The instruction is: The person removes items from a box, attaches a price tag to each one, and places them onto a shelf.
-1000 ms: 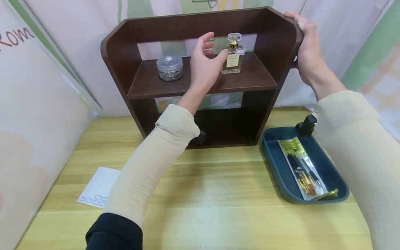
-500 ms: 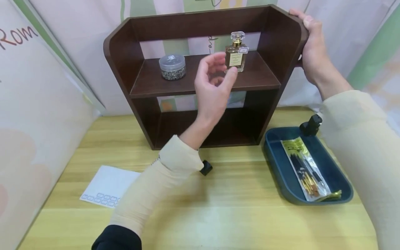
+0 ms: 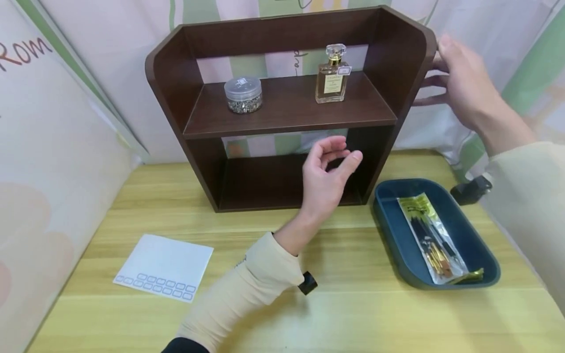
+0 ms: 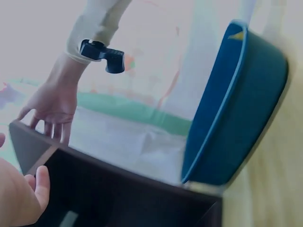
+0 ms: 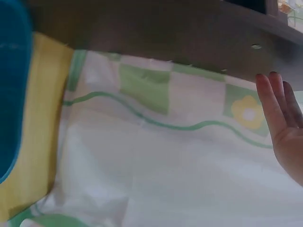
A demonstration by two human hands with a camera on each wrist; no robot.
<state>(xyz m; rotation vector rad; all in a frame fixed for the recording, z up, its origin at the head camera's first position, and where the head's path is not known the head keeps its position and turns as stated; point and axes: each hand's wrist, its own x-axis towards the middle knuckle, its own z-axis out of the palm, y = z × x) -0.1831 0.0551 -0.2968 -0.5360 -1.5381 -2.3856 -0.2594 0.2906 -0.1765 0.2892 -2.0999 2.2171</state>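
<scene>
A dark brown two-tier shelf stands at the back of the table. On its upper board are a round clear jar of small dark and silvery bits and a perfume bottle with a small sticker at its shoulder. In front of the lower compartment my left hand hangs with fingers loosely bent and nothing in them. My right hand is beside the shelf's right panel, its fingers straight and their tips right at the panel; the right wrist view shows the same fingers extended.
A blue tray right of the shelf holds a clear packet of paintbrushes. A white sheet of blue-bordered labels lies at the table's left. Curtain walls close in the back and sides.
My left hand has come away from the perfume bottle, moving down and toward me. My right hand has released the shelf's top right corner and shifted slightly down and right.
</scene>
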